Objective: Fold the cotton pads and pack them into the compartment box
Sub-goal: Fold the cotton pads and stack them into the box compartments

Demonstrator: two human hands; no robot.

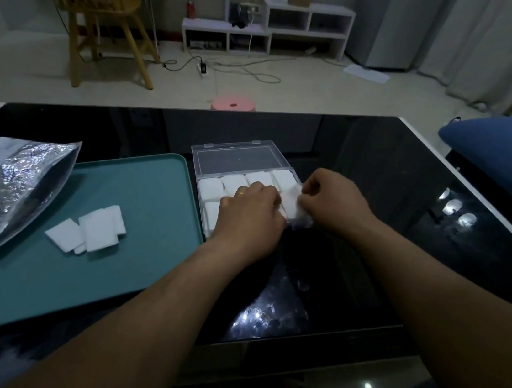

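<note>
Both hands meet over the near right corner of a clear, hard-plastic compartment box (205,212), whose lid (236,158) lies open flat behind it. The left hand (250,219) and right hand (331,199) each keep a closed grip on one soft white cotton pad (295,203), curled fingers pinching its fuzzy edges from either side. The fingertips are hidden behind the knuckles, so how far it is folded is hard to say. The pad hangs just over the box's near right compartment. The far row of four compartments holds plump folded pads (235,183).

On the matte teal tray (134,276) to the left lie a few flat square pads (98,229), overlapping, near a crinkled silver foil bag (0,187). Everything rests on a glossy black glass worktop (389,194) with a white edge that mirrors bright lights. Beyond it are a pale floor, a round pink stool (233,102), a wooden chair (107,33), a low white shelf unit (270,27) and trailing cables (250,71).
</note>
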